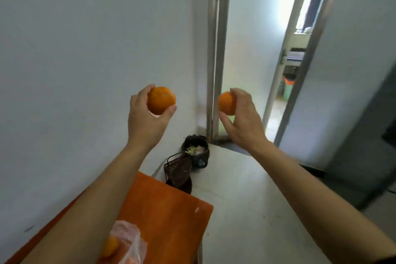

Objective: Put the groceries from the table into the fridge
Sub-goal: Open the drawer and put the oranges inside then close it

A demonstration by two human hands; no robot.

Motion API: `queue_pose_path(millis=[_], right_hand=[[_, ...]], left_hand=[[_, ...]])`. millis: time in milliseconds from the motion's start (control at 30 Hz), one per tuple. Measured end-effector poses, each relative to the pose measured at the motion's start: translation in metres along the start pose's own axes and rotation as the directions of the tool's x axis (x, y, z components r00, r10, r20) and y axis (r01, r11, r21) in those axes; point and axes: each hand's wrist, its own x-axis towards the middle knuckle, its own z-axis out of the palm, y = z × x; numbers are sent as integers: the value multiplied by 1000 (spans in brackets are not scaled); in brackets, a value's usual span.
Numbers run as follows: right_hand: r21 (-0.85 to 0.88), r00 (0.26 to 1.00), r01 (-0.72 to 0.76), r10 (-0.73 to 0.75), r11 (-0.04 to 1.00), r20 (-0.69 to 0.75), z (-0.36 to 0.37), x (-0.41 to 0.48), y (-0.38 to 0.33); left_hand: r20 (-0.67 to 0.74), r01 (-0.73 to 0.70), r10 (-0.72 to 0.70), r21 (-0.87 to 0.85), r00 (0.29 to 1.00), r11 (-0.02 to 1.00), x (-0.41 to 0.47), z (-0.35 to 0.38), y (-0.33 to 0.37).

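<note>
My left hand (145, 118) holds one orange (161, 100) up in the air, fingers wrapped round its left side and thumb under it. My right hand (244, 118) grips a second orange (226, 103) at about the same height, a little to the right. Both arms reach forward over the orange table (171, 210) at the lower left. On that table lies a clear plastic bag (130, 240) with another orange (109, 246) beside or in it, partly hidden by my left forearm. A grey surface at the right edge may be the fridge (364, 156); I cannot tell.
A white wall fills the left. On the pale floor (246, 210) beyond the table stand a dark basket (177, 169) and a small bin (196, 152) with scraps. A metal-framed doorway (218, 49) opens ahead into a bright corridor.
</note>
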Motion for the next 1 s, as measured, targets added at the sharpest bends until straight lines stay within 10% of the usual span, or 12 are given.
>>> queue_pose_path(millis=[267,1000], right_hand=[[-381,965,-195,108,904,-238,-192,-72,59],[-499,781,-551,202,670,-591,-650,-251,289]], left_hand=[[230,-245,316,-290,920,925,-56,135,137],[297,-443,708,-611,641,656,-293,443,542]])
